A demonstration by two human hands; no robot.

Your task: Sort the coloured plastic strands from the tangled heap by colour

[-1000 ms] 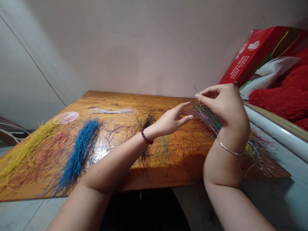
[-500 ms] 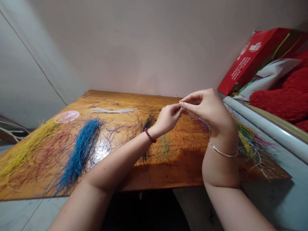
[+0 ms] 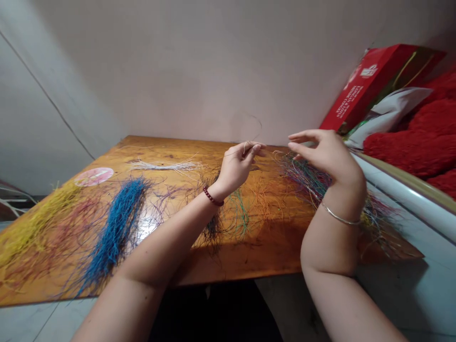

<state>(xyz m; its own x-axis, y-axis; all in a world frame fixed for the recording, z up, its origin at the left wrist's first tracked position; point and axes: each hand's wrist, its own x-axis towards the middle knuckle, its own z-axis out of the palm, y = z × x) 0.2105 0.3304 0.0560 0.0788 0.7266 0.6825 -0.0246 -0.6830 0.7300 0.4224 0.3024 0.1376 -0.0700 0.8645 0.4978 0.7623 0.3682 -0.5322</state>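
Observation:
My left hand [image 3: 238, 164] is raised over the wooden table [image 3: 270, 247], thumb and forefinger pinched on a single thin thread [image 3: 257, 124] that curls up in front of the wall. My right hand [image 3: 325, 153] hovers to its right with fingers apart and nothing in them, above a tangled heap of mixed-colour threads [image 3: 313, 183]. Sorted piles lie on the table: blue threads [image 3: 117, 228], yellow threads [image 3: 35, 223], white threads [image 3: 167, 165], black threads [image 3: 213, 223], and loose green and orange threads [image 3: 252, 206].
A red cardboard box [image 3: 366, 83] leans at the back right beside a white bag [image 3: 388, 111] and red fluffy fabric [image 3: 416, 142]. A pale rail [image 3: 402, 190] borders the table's right side. A pink round sticker [image 3: 93, 176] sits at the table's left.
The hands met half a second ago over the table; the left hand has since drawn away leftward with the thread pinched in it, and the right hand's fingers have spread.

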